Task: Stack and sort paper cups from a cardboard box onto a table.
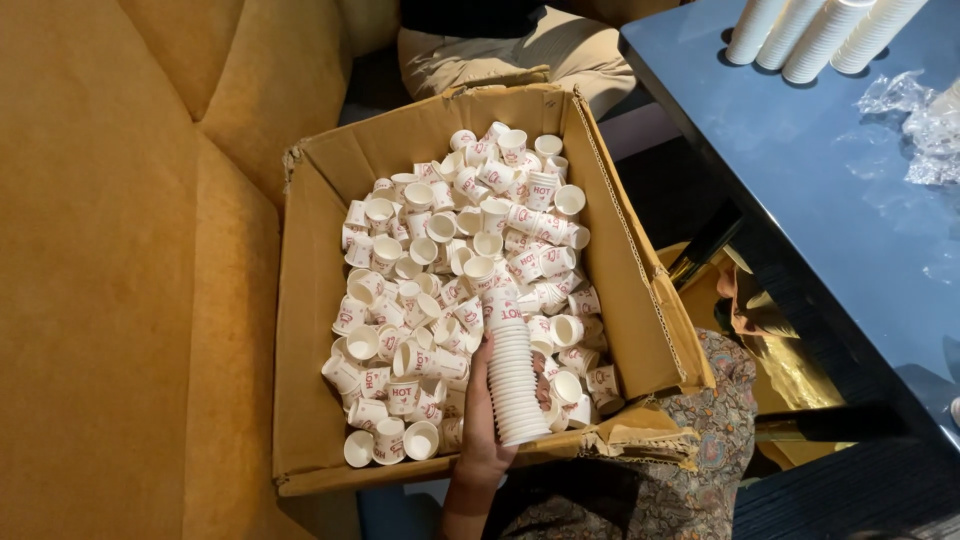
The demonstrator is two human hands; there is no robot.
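My left hand grips a tall nested stack of white paper cups with red print. It holds the stack over the near edge of an open cardboard box. The box is filled with several loose cups of the same kind, lying at all angles. My fingers wrap around the stack's lower left side, and the stack's top leans into the pile. My right hand is out of sight.
The box rests on a mustard-yellow sofa. A dark blue glossy table at the right carries several upright cup stacks and crumpled clear plastic wrap. Another person's beige-clad legs sit beyond the box.
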